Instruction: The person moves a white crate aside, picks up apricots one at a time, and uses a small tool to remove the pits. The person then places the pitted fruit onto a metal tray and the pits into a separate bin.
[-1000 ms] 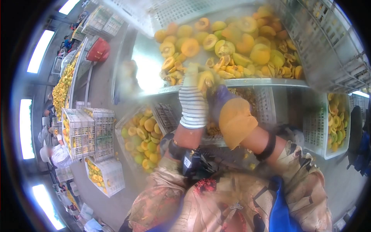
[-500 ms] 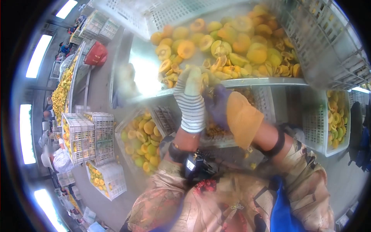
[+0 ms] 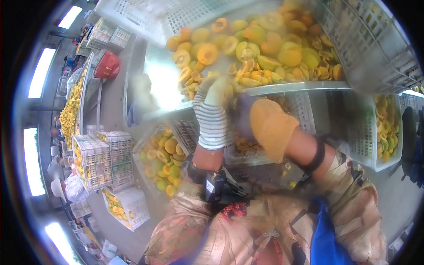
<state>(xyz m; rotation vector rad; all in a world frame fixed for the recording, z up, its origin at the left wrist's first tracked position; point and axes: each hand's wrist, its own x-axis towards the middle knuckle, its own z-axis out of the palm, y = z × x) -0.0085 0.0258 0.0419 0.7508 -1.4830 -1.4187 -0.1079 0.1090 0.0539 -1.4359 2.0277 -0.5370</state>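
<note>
My left hand [image 3: 213, 112], in a grey-and-white striped glove, is closed around a blurred yellow fruit piece [image 3: 228, 92] at the metal table's front edge. Close beside it on the right is my right hand [image 3: 243, 115], in a purple glove with an orange cover over the wrist. Its fingers look curled in, but motion blur hides what they hold. Beyond both hands, halved yellow-orange fruits [image 3: 206, 54] and smaller cut pieces [image 3: 251, 78] lie heaped on the metal table [image 3: 274, 89].
White crates stand at the back [image 3: 190, 20] and right [image 3: 375, 48] of the heap. Below the edge are a fruit crate [image 3: 185, 132], a crate of scraps [image 3: 304, 112] and another fruit crate [image 3: 386, 165]. At left are stacked crates [image 3: 121, 154], a red container [image 3: 107, 65] and people.
Both hands have shifted slightly left in the view, and the right hand has moved a little down and away from the fruit piece. The whole scene is slightly shifted too.
</note>
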